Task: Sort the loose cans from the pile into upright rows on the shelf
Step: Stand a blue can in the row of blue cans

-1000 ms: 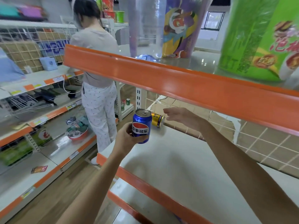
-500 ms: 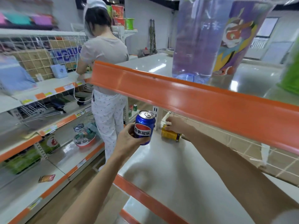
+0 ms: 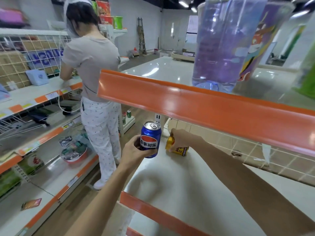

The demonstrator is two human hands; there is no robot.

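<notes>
While the right hand [image 3: 184, 138] curls its fingers [image 3: 173, 133] over the gold can [image 3: 179, 148] lying on its side on the shelf [image 3: 196, 184], lid toward the aisle, tipping it upright looks next, and the left hand [image 3: 136, 149] grips the blue can [image 3: 150, 139] nearly vertical, top up, just beside.
</notes>
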